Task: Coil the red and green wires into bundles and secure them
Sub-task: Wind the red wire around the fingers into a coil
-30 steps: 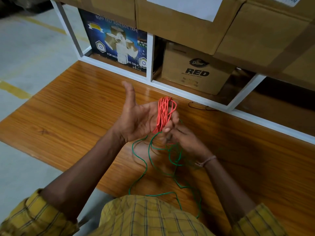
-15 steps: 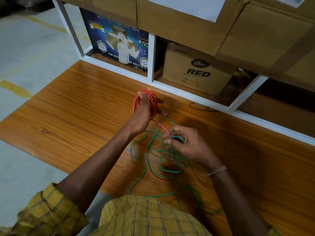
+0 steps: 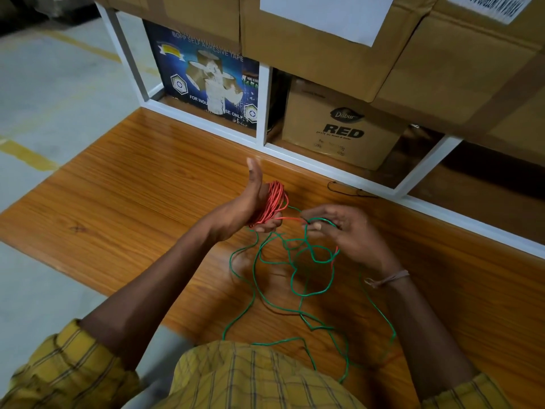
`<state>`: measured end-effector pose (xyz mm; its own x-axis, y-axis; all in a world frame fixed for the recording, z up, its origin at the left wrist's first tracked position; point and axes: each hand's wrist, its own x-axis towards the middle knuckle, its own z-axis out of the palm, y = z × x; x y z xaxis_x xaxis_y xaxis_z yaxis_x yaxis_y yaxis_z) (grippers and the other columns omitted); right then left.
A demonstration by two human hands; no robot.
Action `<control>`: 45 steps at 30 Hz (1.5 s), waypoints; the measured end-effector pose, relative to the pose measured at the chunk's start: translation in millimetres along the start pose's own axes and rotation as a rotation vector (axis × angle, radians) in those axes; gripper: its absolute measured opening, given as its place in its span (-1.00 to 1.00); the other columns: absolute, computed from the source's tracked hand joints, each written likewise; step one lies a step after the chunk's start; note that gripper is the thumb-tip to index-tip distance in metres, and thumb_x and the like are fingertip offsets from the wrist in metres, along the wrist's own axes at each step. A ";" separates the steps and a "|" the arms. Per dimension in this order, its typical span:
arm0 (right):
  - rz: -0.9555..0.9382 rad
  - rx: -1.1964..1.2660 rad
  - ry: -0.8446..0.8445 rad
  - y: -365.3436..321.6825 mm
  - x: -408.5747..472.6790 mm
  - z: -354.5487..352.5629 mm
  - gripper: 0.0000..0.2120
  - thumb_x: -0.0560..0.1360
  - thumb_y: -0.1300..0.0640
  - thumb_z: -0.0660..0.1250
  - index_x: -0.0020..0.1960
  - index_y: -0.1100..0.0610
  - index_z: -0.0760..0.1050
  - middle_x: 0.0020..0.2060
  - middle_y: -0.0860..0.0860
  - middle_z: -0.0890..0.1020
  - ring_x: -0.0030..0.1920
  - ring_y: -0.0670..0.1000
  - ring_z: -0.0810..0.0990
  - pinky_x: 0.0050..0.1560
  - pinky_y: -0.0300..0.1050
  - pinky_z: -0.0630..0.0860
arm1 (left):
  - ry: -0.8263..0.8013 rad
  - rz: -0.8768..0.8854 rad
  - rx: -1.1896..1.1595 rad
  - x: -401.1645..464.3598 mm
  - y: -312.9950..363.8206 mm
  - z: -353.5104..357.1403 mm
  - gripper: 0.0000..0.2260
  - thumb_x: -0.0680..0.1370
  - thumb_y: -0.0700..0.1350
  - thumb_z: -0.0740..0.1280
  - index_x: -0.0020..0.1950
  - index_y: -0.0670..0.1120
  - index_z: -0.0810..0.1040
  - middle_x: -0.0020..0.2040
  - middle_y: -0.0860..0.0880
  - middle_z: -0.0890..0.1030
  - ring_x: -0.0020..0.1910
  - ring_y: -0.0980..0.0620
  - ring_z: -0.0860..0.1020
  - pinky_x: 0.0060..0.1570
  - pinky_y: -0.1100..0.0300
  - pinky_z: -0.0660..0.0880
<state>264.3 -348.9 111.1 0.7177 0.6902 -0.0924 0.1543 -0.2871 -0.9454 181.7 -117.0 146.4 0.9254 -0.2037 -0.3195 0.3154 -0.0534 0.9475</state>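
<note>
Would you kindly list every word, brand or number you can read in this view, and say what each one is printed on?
"BOPP SELF ADHESIVE TAPE": top of the blue box.
"FOR INDU... SE ONLY": lower on the blue box, its middle broken by the artwork.
"Dabur" and "RED": front of the small carton.
Fine print under "RED": too blurred to read.
Barcode label on the top right carton: digits unreadable.
White sheet on the upper carton: blank as far as visible.

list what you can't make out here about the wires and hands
Head view only:
- Red coil: the part inside the left hand is hidden by the palm.
- Right hand: its curled fingers cover whatever wire they pinch.
- Green wire: the near loops pass behind the yellow shirt; no free end shows.
- Small print on the Dabur box: too blurred to read.
</note>
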 end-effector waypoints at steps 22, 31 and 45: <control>0.063 -0.812 0.309 39.5 25.5 -22.2 -0.73 0.58 0.28 0.31 0.17 0.13 0.72 0.14 0.10 0.71 0.17 0.16 0.65 0.19 0.01 0.58 | -0.054 0.090 -0.387 -8.8 18.6 -12.5 0.31 0.36 0.58 -0.51 0.44 -0.46 0.37 -0.38 -0.12 0.40 -0.52 0.01 0.30 -0.12 0.04 0.48; 0.064 -0.618 0.248 47.9 34.7 -19.6 -0.81 0.60 0.26 0.37 0.13 0.14 0.73 -0.05 0.04 0.62 0.02 0.06 0.61 -0.04 -0.24 0.40 | 0.045 0.040 -0.324 -7.8 29.0 -3.4 0.16 0.40 0.59 -0.45 0.30 -0.29 0.46 -0.23 -0.18 0.40 -0.37 -0.04 0.34 -0.41 0.14 0.29; -0.018 -0.048 -0.238 -35.2 -25.8 17.3 -0.75 0.54 0.18 0.26 0.07 0.24 0.67 -0.10 0.18 0.75 -0.01 0.03 0.68 0.13 -0.04 0.53 | 0.051 0.106 -0.372 0.2 33.8 -0.9 -0.06 0.41 0.58 -0.45 0.05 -0.13 0.37 -0.27 -0.13 0.43 -0.32 -0.06 0.37 -0.27 0.06 0.33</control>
<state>228.6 -345.1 141.3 0.5355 0.8307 -0.1523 0.2012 -0.3007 -0.9323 192.7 -118.0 178.4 0.9634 -0.1398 -0.2289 0.2630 0.3258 0.9081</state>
